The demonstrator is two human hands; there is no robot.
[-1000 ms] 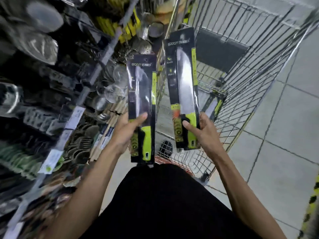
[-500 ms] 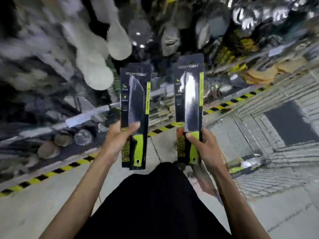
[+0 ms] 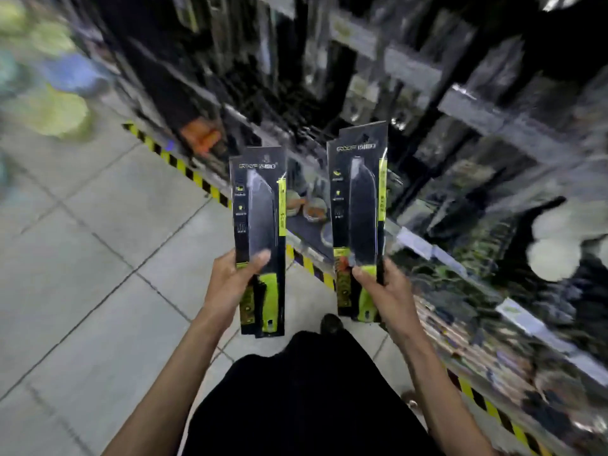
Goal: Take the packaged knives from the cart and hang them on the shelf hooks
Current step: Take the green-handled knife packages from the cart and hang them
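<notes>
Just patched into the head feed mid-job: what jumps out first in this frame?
Two packaged knives held upright side by side at centre: the left hand grips the left knife package, the right hand grips the right knife package, each by its lime-green handle end. Behind them, blurred dark shelving runs along yellow-black floor tape.

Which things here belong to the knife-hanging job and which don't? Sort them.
Job:
- left packaged knife, held upright in left hand
- right packaged knife, held upright in right hand
- shelf, blurred, hooks not discernible

Not the job:
- striped floor tape
- floor tiles
</notes>
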